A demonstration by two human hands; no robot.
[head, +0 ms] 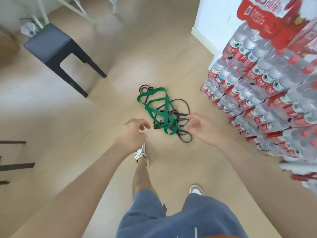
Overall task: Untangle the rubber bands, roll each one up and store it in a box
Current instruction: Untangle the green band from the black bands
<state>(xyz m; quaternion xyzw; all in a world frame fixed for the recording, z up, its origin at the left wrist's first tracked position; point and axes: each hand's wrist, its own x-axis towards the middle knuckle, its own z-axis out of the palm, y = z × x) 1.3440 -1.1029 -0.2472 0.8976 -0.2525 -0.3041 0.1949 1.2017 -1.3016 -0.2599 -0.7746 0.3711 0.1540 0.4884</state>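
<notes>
Head view: looks down over the person's own legs onto a pale wooden floor (145, 48).
Legs: blue shorts (180, 220) fill the bottom edge. The right shoe (196, 189) is planted close in and the left shoe (140, 152) is stepped forward, just short of the tangle.
Left hand (133, 133): reaches out, fingers loosely curled and holding nothing, just beside the tangle's left edge.
Right hand (204, 129): fingers spread and relaxed, gripping nothing. The fingertips are at the tangle's right edge by the grey band (180, 115); I cannot tell if they touch it.
Rubber bands (164, 115): one knotted heap on the floor between and just beyond the hands. A wide green band (155, 100) crosses over itself on top, and thin black bands (185, 138) loop out at the near right and the far left.
Open floor: bare boards lie to the left of the heap and beyond it.
Water packs (265, 93): shrink-wrapped bottles with red labels are stacked high along the right, their lower edge near the heap.
Stool (49, 43): dark with a grey seat, far left, well apart from the heap.
Far edge: a white wall corner (214, 23) rises behind the packs. White frame legs (77, 7) and a small bag (28, 29) stand past the stool.
</notes>
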